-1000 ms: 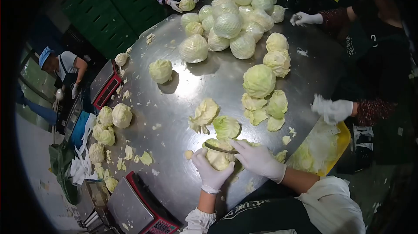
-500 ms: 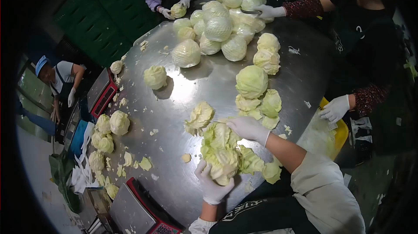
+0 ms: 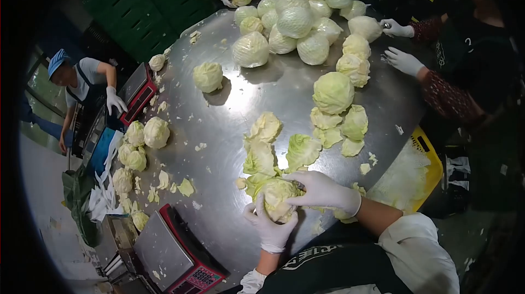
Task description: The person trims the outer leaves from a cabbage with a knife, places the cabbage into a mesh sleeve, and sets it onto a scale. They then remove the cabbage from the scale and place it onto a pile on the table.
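Near the table's front edge lies a pale green cabbage (image 3: 275, 198). My left hand (image 3: 270, 225), in a white glove, grips it from below and its left side. From the right, my gloved right hand (image 3: 325, 190) has its fingers bent at the cabbage's upper right; a small dark item shows at the fingers, too small to name. Loose leaves (image 3: 260, 157) spread just beyond the cabbage, and a greener leaf (image 3: 302, 150) lies to their right.
Wrapped cabbages (image 3: 295, 21) are heaped at the metal table's (image 3: 219, 135) far side. Scales stand at left (image 3: 136, 94) and front left (image 3: 164, 250). A yellow crate (image 3: 432, 171) is at right. Three co-workers' gloved hands show around the table. Bare cabbages (image 3: 157, 132) line the left edge.
My right hand has moved down onto the cabbage. A green leaf now lies farther up the table. The right co-worker's lower hand has risen from the crate to the table edge.
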Demonstrator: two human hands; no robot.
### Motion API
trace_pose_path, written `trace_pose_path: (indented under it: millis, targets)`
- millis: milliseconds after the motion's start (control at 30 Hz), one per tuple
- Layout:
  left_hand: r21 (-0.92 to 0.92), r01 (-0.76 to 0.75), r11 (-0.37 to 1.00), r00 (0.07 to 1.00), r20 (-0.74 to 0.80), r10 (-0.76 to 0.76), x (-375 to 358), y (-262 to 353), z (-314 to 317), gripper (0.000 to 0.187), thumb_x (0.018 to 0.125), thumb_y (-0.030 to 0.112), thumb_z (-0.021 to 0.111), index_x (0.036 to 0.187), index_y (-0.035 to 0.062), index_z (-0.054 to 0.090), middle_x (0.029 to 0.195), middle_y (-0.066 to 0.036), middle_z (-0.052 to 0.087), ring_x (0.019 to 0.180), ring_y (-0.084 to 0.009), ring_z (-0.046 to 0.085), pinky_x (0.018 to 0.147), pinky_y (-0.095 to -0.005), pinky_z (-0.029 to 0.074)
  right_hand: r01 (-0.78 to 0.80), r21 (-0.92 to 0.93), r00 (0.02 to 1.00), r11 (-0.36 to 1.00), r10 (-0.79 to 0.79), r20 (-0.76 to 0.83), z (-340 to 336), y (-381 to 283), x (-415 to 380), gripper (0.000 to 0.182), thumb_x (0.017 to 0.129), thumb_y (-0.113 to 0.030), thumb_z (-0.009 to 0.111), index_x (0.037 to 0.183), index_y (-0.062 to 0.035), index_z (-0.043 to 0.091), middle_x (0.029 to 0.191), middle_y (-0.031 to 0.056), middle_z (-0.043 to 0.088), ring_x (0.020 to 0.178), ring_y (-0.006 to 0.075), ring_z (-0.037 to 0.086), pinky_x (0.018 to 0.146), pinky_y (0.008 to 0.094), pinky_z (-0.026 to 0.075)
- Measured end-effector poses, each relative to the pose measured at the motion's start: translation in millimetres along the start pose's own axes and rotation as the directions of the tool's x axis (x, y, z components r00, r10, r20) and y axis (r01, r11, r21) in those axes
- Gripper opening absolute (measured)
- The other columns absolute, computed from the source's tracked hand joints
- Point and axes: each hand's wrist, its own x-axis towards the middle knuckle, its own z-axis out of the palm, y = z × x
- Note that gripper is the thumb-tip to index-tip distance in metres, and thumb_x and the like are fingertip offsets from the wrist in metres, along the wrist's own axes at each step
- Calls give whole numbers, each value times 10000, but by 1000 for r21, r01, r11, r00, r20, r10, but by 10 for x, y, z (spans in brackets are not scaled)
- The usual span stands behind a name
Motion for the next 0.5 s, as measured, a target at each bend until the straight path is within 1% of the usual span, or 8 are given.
trace_pose_path:
  millis: [133, 200, 233, 300, 333, 400, 467, 500]
  targets:
    - [-23, 38, 999, 996, 82, -36, 55, -122, -109, 1069, 564, 278, 904, 1481, 63, 397, 1252, -184, 337, 1215, -364, 404, 1071, -486, 381, 11, 65, 997, 998, -16, 79, -121, 257, 55, 491, 789, -293, 778, 1200, -45, 676, 977, 182, 705, 813, 259, 693, 769, 352, 548]
    - [-301, 83, 950, 990, 135, -44, 43, -419, -225, 1089, 566, 288, 909, 1484, 56, 371, 1285, -187, 342, 1256, -370, 401, 1127, -474, 346, -268, -32, 960, 963, 264, -95, -157, 472, 81, 443, 812, -295, 711, 1182, -52, 693, 962, 204, 714, 869, 342, 702, 794, 411, 559]
    - [-367, 131, 921, 979, 193, -62, 27, -533, -324, 1112, 576, 307, 917, 1485, 34, 340, 1348, -188, 342, 1314, -362, 386, 1160, -464, 323, -262, -34, 962, 964, 259, -88, -142, 610, 82, 443, 812, -295, 711, 1182, -52, 693, 962, 204, 714, 869, 342, 702, 794, 411, 559]
    - [-389, 155, 908, 971, 230, -67, -105, -776, -488, 1111, 581, 313, 922, 1478, 21, 337, 1366, -188, 343, 1325, -354, 384, 1157, -464, 328, -391, -354, 920, 850, 369, -130, -58, 816, 104, 506, 816, -296, 706, 1274, -90, 647, 1078, 210, 693, 862, 342, 704, 800, 410, 562]
    - [-411, 181, 893, 958, 278, -66, -165, -807, -566, 1110, 587, 319, 928, 1472, 7, 334, 1385, -189, 344, 1336, -347, 383, 1154, -463, 333, -380, -354, 924, 854, 363, -116, -45, 631, 109, 506, 816, -296, 706, 1274, -90, 647, 1078, 210, 693, 862, 342, 704, 800, 410, 562]
    - [-384, 231, 894, 945, 307, -112, -274, -740, -657, 1109, 618, 316, 937, 1466, 5, 295, 1403, -190, 334, 1354, -322, 371, 1155, -461, 330, -213, -276, 958, 937, 144, -248, 16, 197, 54, 628, 829, -376, 711, 1375, -102, 562, 1220, 198, 648, 915, 351, 702, 832, 431, 558]
    - [-601, 376, 705, 925, 197, -326, -355, -492, -471, 1034, 677, 287, 906, 1443, 29, 261, 1403, -164, 382, 1329, -275, 432, 1121, -451, 380, -103, -174, 979, 979, 69, -192, 169, -162, 97, 641, 833, -389, 728, 1390, -126, 553, 1270, 176, 630, 967, 352, 693, 839, 422, 556]
    - [-530, 308, 790, 947, 89, -310, -433, -580, -310, 979, 705, 267, 901, 1413, 32, 268, 1416, -177, 365, 1315, -277, 422, 1136, -454, 350, 3, -67, 986, 998, -14, -164, 256, -278, 160, 655, 836, -402, 745, 1405, -149, 543, 1320, 155, 613, 1019, 353, 685, 846, 413, 555]
